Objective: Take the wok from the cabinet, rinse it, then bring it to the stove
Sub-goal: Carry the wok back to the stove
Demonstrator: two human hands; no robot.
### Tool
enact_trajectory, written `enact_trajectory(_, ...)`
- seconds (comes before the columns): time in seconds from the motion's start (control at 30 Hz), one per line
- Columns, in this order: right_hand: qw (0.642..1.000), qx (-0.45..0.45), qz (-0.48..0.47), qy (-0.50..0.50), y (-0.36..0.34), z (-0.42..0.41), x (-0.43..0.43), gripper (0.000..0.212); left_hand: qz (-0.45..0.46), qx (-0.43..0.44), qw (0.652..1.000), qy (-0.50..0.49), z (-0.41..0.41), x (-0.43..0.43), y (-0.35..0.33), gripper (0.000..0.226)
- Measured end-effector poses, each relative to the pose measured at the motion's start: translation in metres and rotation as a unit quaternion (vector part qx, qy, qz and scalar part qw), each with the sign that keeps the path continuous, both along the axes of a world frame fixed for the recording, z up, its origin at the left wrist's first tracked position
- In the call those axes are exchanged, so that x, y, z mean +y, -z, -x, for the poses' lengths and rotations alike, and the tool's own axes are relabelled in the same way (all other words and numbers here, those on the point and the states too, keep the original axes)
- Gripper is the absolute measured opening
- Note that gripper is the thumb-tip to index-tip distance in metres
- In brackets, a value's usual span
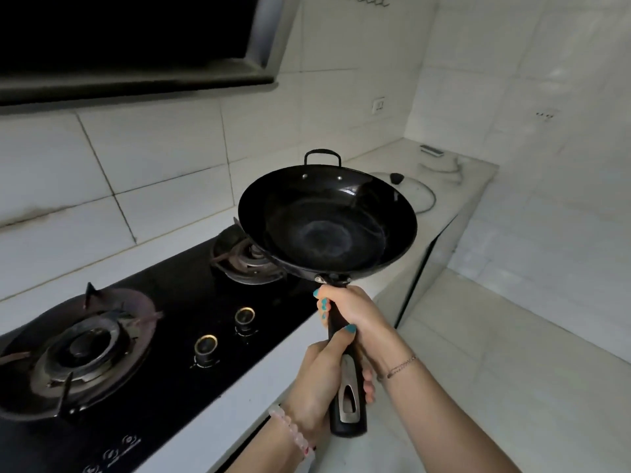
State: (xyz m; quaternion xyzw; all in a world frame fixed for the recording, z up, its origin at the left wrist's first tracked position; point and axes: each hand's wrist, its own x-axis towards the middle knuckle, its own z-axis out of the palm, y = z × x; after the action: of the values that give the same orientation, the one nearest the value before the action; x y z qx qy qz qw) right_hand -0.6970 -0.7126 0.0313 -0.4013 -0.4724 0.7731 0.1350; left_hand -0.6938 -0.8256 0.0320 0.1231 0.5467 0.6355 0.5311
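Above the stove [177,302], left hand [321,380] and right hand [348,308] grip the wok [327,227]; it should settle level, centred on the burner [246,257].

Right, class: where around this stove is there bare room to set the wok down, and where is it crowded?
The left burner and the right burner, half hidden by the wok, look bare. So is the counter strip between stove and tiled wall. The far counter end is crowded by the glass lid.

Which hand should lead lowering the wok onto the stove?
Right, probably: the right hand grips the handle just behind the wok, giving closer control; the left hand holds farther back, near the handle's end.
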Motion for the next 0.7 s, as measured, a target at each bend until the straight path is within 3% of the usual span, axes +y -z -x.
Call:
enact_trajectory(0.27, 0.998, -0.028, -0.046, 0.036, 0.019, -0.029, 0.095, 0.03, 0.005, -0.008, 0.999, 0.031, -0.026, 0.092, 0.012, 0.037)
enact_trajectory(0.7, 0.996, -0.062, -0.047, -0.038, 0.025, -0.089, 0.307, 0.036, 0.001, -0.037, 0.999, -0.021, -0.097, 0.3, 0.017, 0.039)
